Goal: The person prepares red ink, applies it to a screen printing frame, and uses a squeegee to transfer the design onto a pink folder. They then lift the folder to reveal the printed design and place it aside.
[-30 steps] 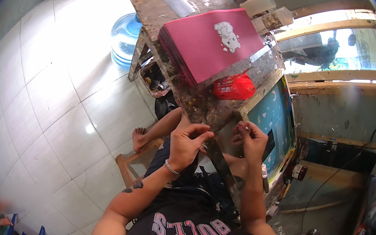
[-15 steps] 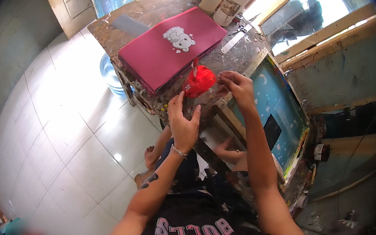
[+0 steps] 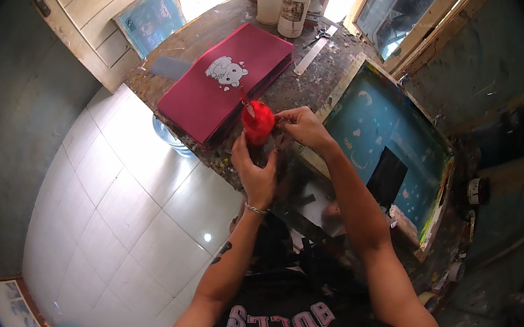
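A bright red, rounded container or bundle (image 3: 259,124) with a red-smeared stick (image 3: 246,103) standing up from it rests on the paint-stained table's near edge. I cannot tell whether its outside is a tub or a soft wrap. My left hand (image 3: 255,174) is at its near left side, thumb and fingers apart, fingertips close to or touching it. At its right side, my right hand (image 3: 304,127) has thumb and forefinger pinched together against its edge; what lies between them is too small to make out. Just beyond sits a stack of maroon sheets (image 3: 203,102) printed with a bear.
A framed blue printing screen (image 3: 387,130) carrying a black piece (image 3: 388,178) lies to my right. Scissors (image 3: 320,37), a white ruler (image 3: 315,53), a bottle (image 3: 295,8) and a white cup (image 3: 269,2) stand or lie at the far side. Tiled floor (image 3: 131,204) is left.
The view has shifted, showing more of the screen. My right hand has come in from slightly apart to the red thing's edge. My left hand stays beside it.
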Available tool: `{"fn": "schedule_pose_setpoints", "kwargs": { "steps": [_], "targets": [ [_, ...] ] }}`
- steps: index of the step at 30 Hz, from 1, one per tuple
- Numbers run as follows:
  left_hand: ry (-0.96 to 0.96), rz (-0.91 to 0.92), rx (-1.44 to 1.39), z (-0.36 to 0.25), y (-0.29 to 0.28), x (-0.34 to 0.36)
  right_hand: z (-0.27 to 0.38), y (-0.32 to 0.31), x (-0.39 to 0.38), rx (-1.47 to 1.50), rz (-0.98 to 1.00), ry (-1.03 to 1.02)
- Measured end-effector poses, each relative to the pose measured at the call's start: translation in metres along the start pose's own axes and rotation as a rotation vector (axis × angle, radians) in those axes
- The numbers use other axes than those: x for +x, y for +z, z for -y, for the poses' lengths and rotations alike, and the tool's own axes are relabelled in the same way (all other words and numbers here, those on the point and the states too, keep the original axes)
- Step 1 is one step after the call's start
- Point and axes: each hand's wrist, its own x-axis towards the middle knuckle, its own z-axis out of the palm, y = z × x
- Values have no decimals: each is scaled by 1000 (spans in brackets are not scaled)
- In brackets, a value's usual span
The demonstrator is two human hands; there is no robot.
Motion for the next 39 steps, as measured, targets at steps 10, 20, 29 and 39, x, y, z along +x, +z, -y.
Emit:
{"fn": "schedule_pose_setpoints", "kwargs": {
  "steps": [10,20,29,39],
  "targets": [
    [21,164,-96,13,-20,27,6,10,-31,39,87,20],
    [-7,323,-152,18,-39,39,-3,40,-73,-8,-115,-28],
    [-88,42,-11,7,-16,0,-14,32,-88,142,-487,-202],
    [-100,205,-290,22,-29,30,4,80,-43,119,-745,-416]
  ]
}}
